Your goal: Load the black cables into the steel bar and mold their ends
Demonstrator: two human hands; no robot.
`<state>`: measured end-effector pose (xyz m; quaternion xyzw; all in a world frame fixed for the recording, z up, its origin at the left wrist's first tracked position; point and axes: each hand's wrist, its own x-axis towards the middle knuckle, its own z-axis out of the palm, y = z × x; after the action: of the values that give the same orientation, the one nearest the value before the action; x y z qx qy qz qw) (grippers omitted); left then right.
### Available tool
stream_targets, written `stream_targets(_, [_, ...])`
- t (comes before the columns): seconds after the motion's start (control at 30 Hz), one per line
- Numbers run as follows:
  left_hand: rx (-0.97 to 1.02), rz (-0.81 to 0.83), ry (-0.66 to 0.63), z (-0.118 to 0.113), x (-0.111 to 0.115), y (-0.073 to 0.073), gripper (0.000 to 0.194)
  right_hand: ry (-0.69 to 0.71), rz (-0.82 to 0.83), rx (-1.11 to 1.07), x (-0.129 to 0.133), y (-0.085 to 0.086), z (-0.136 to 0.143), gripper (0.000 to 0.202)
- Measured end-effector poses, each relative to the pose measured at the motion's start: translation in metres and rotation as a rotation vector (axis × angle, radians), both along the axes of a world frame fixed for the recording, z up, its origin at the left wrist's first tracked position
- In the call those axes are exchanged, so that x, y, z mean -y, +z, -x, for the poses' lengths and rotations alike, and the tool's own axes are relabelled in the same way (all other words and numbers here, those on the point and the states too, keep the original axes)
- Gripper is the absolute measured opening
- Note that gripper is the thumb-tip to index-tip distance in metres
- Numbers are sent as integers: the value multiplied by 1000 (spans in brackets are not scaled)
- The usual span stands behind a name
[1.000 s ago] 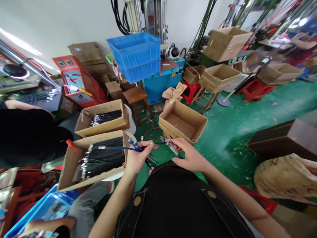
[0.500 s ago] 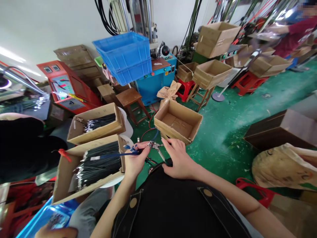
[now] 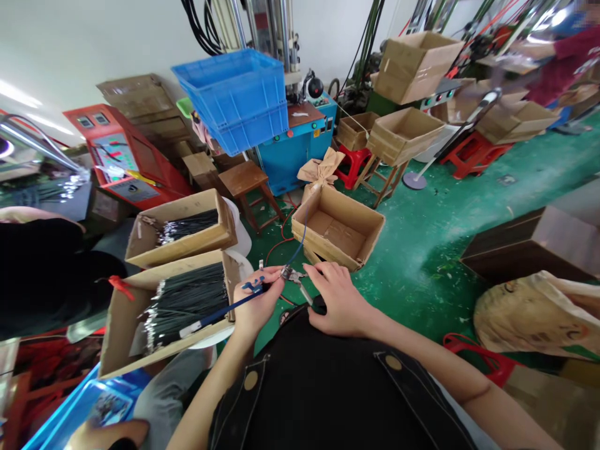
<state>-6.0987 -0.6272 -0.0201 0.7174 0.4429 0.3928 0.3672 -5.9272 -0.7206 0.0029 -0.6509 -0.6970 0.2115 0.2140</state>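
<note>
looking down at two bare hands in front of a black apron [image 3: 323,387]. got a blue cable [image 3: 297,250] in the left hand [image 3: 257,301], pinched narrow between thumb and fingers, arcing off to the far side in front of a cardboard box [image 3: 323,247]. also seeing a darker blue length [image 3: 220,314] sticking out of the same hand to the near left, pale tag [image 3: 190,329] at the end. can't tell one piece from two there. plus some small blue bits [image 3: 253,286] poking out around the fingers, too small to make out.

over on the right, pliers [image 3: 305,292] in the right hand [image 3: 342,300], thumb on one side and fingers on the other, head right up at the left fingertips. too small to say how far apart the jaws are.

just left of the left hand, a near carton [image 3: 107,340] full of dark cables [image 3: 190,294] with shiny ends, red tie [image 3: 120,287] on the rim. right behind, a second carton [image 3: 187,250] with more of the same.

farther back, stacked blue crates [image 3: 244,109] by a blue machine [image 3: 300,150], next to a wooden stool [image 3: 244,178]. on the near right, a tan sack [image 3: 525,309] on the green floor [image 3: 422,262]. also a co-worker's hand [image 3: 110,431] over a blue tray [image 3: 70,415] at near left, and a maroon shirt [image 3: 567,69] at far right.
</note>
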Motion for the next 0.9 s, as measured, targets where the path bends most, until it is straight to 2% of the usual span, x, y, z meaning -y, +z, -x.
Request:
stream_targets(0.17, [-15, -29, -53, 4, 0, 6, 11, 41, 34, 33, 1, 2, -1, 70])
stream_targets(0.37, [107, 128, -57, 10, 1, 7, 14, 89, 53, 30, 5, -1, 1, 68])
stream_targets(0.57, [79, 197, -67, 13, 2, 13, 15, 132, 47, 49, 6, -4, -1, 66])
stream_targets(0.8, [74, 66, -77, 15, 5, 9, 12, 94, 55, 40, 5, -4, 0, 67])
stream_targets(0.9, [112, 69, -86, 15, 5, 10, 12, 114, 49, 39, 5, -3, -1, 64])
